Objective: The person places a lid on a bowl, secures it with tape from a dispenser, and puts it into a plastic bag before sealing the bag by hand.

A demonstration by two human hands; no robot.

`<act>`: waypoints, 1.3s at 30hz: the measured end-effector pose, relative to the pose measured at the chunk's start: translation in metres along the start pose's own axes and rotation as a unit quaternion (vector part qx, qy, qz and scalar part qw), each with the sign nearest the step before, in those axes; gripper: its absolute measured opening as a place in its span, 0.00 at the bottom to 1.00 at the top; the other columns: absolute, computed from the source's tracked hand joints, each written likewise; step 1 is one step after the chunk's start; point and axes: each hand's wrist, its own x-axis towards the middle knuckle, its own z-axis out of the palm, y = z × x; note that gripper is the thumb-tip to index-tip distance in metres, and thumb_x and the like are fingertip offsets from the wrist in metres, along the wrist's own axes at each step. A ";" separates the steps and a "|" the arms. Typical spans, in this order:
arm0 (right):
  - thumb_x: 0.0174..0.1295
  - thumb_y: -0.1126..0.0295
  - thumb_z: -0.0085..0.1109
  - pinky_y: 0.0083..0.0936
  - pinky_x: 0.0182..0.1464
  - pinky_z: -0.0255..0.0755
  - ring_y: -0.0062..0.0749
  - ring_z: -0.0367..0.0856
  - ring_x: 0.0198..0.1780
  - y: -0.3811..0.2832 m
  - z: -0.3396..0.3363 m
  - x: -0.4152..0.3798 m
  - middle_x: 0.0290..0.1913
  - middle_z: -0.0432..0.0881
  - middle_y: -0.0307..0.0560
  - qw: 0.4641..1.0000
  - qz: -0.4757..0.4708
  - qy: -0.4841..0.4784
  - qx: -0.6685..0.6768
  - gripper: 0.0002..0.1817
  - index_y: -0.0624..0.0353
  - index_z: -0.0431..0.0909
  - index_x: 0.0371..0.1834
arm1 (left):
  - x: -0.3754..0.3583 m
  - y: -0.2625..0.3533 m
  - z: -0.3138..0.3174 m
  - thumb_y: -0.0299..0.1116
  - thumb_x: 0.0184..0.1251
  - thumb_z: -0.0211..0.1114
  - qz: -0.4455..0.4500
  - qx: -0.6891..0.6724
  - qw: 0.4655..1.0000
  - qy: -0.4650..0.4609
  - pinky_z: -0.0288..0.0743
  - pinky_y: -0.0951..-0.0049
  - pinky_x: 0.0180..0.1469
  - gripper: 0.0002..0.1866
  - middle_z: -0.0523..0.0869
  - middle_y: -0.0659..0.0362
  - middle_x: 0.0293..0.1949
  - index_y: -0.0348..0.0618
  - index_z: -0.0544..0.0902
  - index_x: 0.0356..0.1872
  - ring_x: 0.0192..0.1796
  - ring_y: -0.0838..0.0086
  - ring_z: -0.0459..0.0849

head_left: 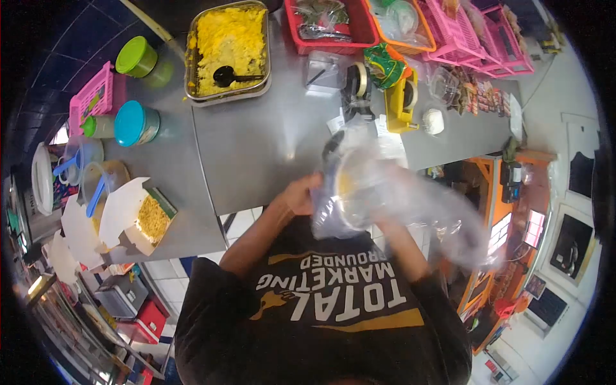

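We've got both hands, left hand (296,196) and right hand (385,221) (mostly hidden), gripping a clear plastic bag (391,199) around a food container (346,192) above the tabletop (256,141), so let's keep it level.

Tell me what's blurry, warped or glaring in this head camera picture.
Head view: fisheye bends the grey steel table edges and blackens the corners; the clear plastic bag around a round container is smeared by motion, hiding the right hand; the left hand is soft; pale glare streaks the tabletop; the metal tray of yellow rice stays fairly sharp.
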 end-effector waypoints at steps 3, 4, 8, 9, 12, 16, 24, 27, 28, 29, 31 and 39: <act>0.78 0.49 0.41 0.24 0.28 0.58 0.24 0.57 0.20 -0.058 -0.020 0.026 0.17 0.56 0.32 0.968 0.131 0.083 0.196 0.25 0.49 0.60 0.22 | 0.002 0.015 0.138 0.40 0.47 0.83 0.107 0.255 0.960 0.034 0.62 0.58 0.73 0.59 0.64 0.51 0.72 0.38 0.51 0.76 0.71 0.63 0.68; 0.79 0.50 0.38 0.24 0.28 0.57 0.24 0.53 0.20 -0.077 -0.034 0.036 0.17 0.53 0.32 0.938 0.175 0.069 0.292 0.26 0.49 0.56 0.21 | 0.016 0.012 0.145 0.38 0.34 0.88 0.325 0.518 0.792 0.000 0.58 0.55 0.74 0.68 0.59 0.46 0.74 0.42 0.48 0.76 0.73 0.57 0.64; 0.80 0.47 0.32 0.25 0.23 0.49 0.21 0.41 0.16 -0.108 -0.060 0.036 0.14 0.45 0.30 0.901 0.150 -0.043 0.404 0.29 0.46 0.49 0.17 | 0.047 0.002 0.141 0.41 0.38 0.86 0.433 0.552 0.710 -0.056 0.53 0.51 0.76 0.66 0.58 0.39 0.73 0.43 0.47 0.77 0.76 0.50 0.60; 0.80 0.47 0.32 0.26 0.23 0.48 0.22 0.42 0.16 -0.110 -0.064 0.035 0.14 0.46 0.31 0.911 0.121 -0.066 0.388 0.30 0.47 0.49 0.16 | 0.051 0.003 0.139 0.42 0.39 0.86 0.443 0.565 0.693 -0.063 0.51 0.51 0.76 0.67 0.58 0.40 0.74 0.42 0.46 0.77 0.76 0.50 0.59; 0.79 0.47 0.32 0.26 0.21 0.48 0.24 0.44 0.13 -0.111 -0.074 0.035 0.11 0.49 0.31 0.929 0.035 -0.143 0.339 0.32 0.46 0.48 0.13 | 0.046 0.016 0.143 0.47 0.42 0.83 0.089 0.367 0.919 -0.114 0.50 0.48 0.77 0.64 0.59 0.42 0.75 0.42 0.49 0.78 0.76 0.50 0.59; 0.77 0.44 0.31 0.27 0.18 0.54 0.26 0.50 0.10 -0.097 -0.073 0.033 0.08 0.51 0.31 0.937 -0.040 -0.236 0.255 0.36 0.44 0.44 0.07 | 0.062 0.004 0.109 0.64 0.54 0.70 -0.181 -0.036 0.977 -0.109 0.52 0.46 0.76 0.55 0.62 0.45 0.74 0.42 0.57 0.76 0.75 0.53 0.63; 0.80 0.54 0.31 0.27 0.28 0.57 0.27 0.54 0.20 -0.089 -0.094 0.059 0.18 0.54 0.36 0.952 0.116 -0.063 0.278 0.26 0.51 0.50 0.20 | 0.066 0.029 0.188 0.37 0.51 0.81 0.286 0.508 0.811 -0.045 0.62 0.54 0.72 0.50 0.68 0.43 0.69 0.35 0.59 0.72 0.71 0.54 0.68; 0.80 0.51 0.33 0.26 0.26 0.52 0.24 0.47 0.20 -0.078 -0.094 0.062 0.17 0.49 0.34 0.949 0.137 0.018 0.283 0.27 0.48 0.51 0.19 | 0.100 0.015 0.115 0.32 0.47 0.81 0.437 0.644 0.622 -0.092 0.60 0.54 0.73 0.50 0.68 0.44 0.68 0.40 0.60 0.72 0.72 0.50 0.66; 0.80 0.49 0.33 0.25 0.26 0.50 0.23 0.45 0.19 -0.074 -0.096 0.065 0.17 0.47 0.33 0.949 0.141 0.039 0.280 0.27 0.47 0.51 0.19 | 0.107 0.031 0.110 0.30 0.49 0.79 0.415 0.682 0.599 -0.059 0.61 0.55 0.73 0.47 0.69 0.44 0.67 0.41 0.62 0.71 0.71 0.50 0.67; 0.79 0.49 0.35 0.26 0.25 0.49 0.23 0.45 0.19 -0.064 -0.104 0.065 0.17 0.48 0.33 0.949 0.111 0.009 0.295 0.27 0.48 0.51 0.19 | 0.113 0.049 0.109 0.29 0.51 0.78 0.391 0.720 0.572 -0.028 0.63 0.55 0.72 0.45 0.71 0.44 0.66 0.41 0.63 0.71 0.70 0.50 0.69; 0.80 0.51 0.33 0.26 0.29 0.52 0.24 0.49 0.21 -0.031 -0.118 0.064 0.19 0.52 0.35 0.963 0.036 -0.061 0.260 0.25 0.49 0.55 0.22 | 0.135 0.088 0.095 0.26 0.55 0.72 0.357 0.767 0.519 0.121 0.69 0.57 0.68 0.37 0.74 0.42 0.63 0.39 0.67 0.68 0.67 0.49 0.73; 0.79 0.60 0.39 0.27 0.53 0.68 0.35 0.72 0.46 0.182 -0.138 -0.029 0.43 0.74 0.47 0.956 -0.055 0.044 -0.284 0.14 0.57 0.73 0.47 | 0.231 0.180 0.057 0.27 0.60 0.59 0.053 0.897 0.236 0.371 0.84 0.53 0.41 0.07 0.88 0.43 0.37 0.40 0.86 0.32 0.39 0.48 0.89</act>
